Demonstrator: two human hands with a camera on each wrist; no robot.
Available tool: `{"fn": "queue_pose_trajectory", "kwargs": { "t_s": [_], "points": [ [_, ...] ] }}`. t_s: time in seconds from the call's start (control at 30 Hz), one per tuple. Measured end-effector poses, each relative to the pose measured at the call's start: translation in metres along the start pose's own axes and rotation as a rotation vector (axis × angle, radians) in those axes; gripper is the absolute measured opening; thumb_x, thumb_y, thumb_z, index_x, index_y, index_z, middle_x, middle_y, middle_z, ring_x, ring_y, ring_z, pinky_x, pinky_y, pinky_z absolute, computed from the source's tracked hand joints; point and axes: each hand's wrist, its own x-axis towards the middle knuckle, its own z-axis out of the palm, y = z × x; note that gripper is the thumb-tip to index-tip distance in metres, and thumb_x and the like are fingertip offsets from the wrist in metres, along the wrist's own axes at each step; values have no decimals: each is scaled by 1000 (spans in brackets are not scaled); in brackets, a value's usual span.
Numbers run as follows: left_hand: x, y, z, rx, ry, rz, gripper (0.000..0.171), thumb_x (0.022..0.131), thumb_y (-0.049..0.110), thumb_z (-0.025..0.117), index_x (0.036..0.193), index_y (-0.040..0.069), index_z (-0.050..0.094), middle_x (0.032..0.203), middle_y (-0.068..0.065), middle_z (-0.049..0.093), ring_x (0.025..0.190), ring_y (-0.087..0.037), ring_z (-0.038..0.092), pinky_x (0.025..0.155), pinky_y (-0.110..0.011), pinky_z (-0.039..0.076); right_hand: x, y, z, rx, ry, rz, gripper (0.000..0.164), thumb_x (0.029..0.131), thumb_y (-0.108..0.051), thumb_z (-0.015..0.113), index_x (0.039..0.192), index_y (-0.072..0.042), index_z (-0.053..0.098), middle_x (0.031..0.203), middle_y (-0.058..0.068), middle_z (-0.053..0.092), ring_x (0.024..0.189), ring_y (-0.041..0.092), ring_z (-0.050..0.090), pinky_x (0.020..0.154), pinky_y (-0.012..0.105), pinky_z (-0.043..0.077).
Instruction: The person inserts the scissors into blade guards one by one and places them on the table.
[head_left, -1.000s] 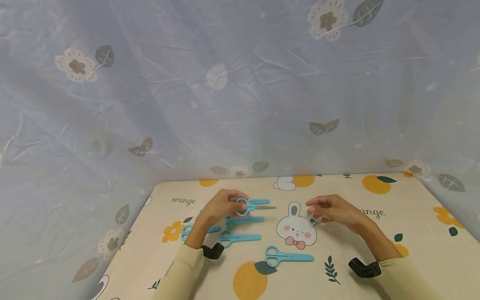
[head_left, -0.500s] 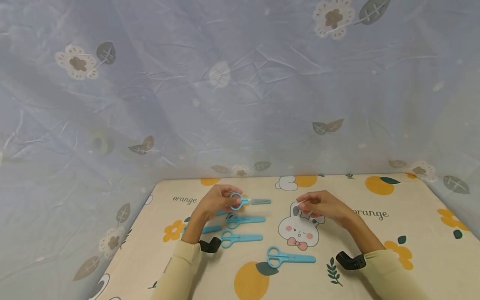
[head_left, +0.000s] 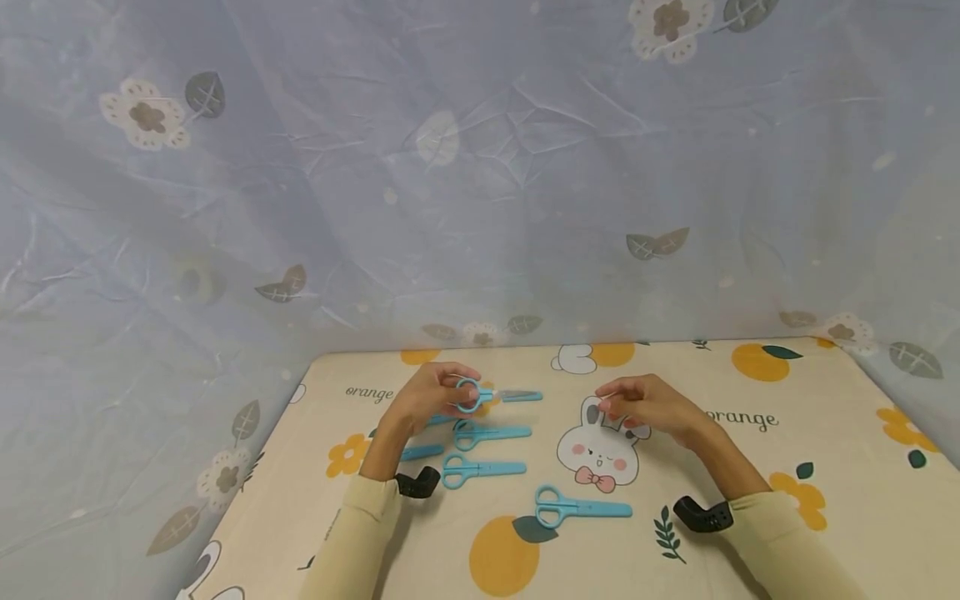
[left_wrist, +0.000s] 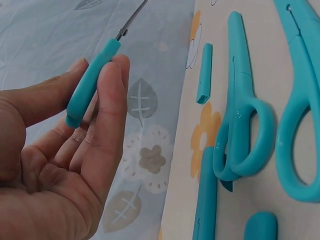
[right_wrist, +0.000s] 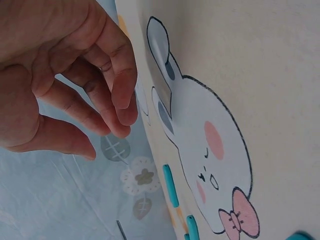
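Observation:
In the head view my left hand (head_left: 431, 400) pinches a pair of light blue scissors (head_left: 467, 396) by the handles, bare blades pointing right. The left wrist view shows the scissors' handle (left_wrist: 92, 85) edge-on between thumb and fingers, raised off the cloth. Just past the blades, a separate blue blade cover (head_left: 528, 397) lies on the table; its hollow end shows in the left wrist view. My right hand (head_left: 656, 408) hovers over the printed rabbit (head_left: 597, 457), fingers loosely bent, thumb apart from them, holding nothing.
Several covered blue scissors lie near the left hand, among them one pair (head_left: 491, 433) and another pair (head_left: 483, 469). A further covered pair (head_left: 582, 507) lies nearer the front. A patterned cream cloth (head_left: 675, 475) covers the table; a grey-blue curtain (head_left: 480, 208) hangs behind it.
My left hand has moved left and slightly back with the scissors. My right hand has come left over the rabbit's ears. In the last half second both hands barely moved.

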Motion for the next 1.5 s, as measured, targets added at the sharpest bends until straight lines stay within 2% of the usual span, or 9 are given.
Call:
{"fn": "queue_pose_trajectory", "kwargs": {
  "t_s": [0.17, 0.4, 0.63, 0.77, 1.1, 1.33, 1.5],
  "points": [
    [-1, -1, -1, -10, -4, -5, 36, 102, 3, 72, 136, -3, 65, 97, -2, 77, 96, -29, 79, 93, -54, 67, 0, 2, 4, 6, 1, 18, 50, 104, -27, 74, 141, 4, 64, 123, 21, 76, 98, 26, 67, 84, 33, 61],
    [-2, -1, -4, -2, 5, -14, 35, 102, 1, 71, 136, -2, 66, 97, -3, 77, 92, -26, 79, 85, -44, 70, 2, 4, 8, -2, 3, 17, 51, 104, -28, 74, 143, 3, 64, 126, 20, 75, 99, 25, 65, 82, 31, 61],
    [-2, 1, -9, 19, 6, -19, 36, 102, 3, 72, 137, 0, 67, 105, -8, 78, 93, -23, 78, 89, -49, 69, 4, 1, 9, -3, -26, 9, 56, 104, -27, 74, 147, 5, 59, 133, 22, 72, 102, 26, 68, 89, 32, 62],
    [-1, 1, -11, 19, 5, -15, 37, 100, 4, 74, 137, 1, 68, 105, -8, 78, 93, -23, 79, 88, -48, 69, 8, -2, 11, 1, -37, -12, 56, 105, -27, 73, 149, 6, 58, 136, 24, 70, 101, 27, 69, 87, 34, 63],
    [-5, 2, -16, -1, 15, -8, 38, 100, 2, 73, 137, -1, 66, 101, -6, 76, 91, -22, 78, 86, -46, 70, 34, -7, 20, -52, -33, -72, 54, 105, -28, 72, 148, 3, 61, 135, 22, 71, 101, 26, 68, 82, 33, 61],
    [-6, 3, -18, -12, 15, 5, 38, 101, 3, 72, 138, -2, 65, 104, -9, 77, 92, -24, 78, 88, -49, 69, 52, -5, 21, -79, -46, -160, 51, 105, -23, 71, 147, 4, 61, 138, 22, 71, 114, 21, 71, 87, 25, 61],
    [-6, 2, -19, -15, 15, 6, 38, 101, 4, 73, 138, -2, 66, 100, -8, 77, 90, -22, 78, 86, -47, 69, 64, -4, 28, -101, -65, -200, 49, 106, -20, 71, 146, 7, 61, 138, 25, 70, 104, 24, 73, 82, 27, 63]
  ]
}}
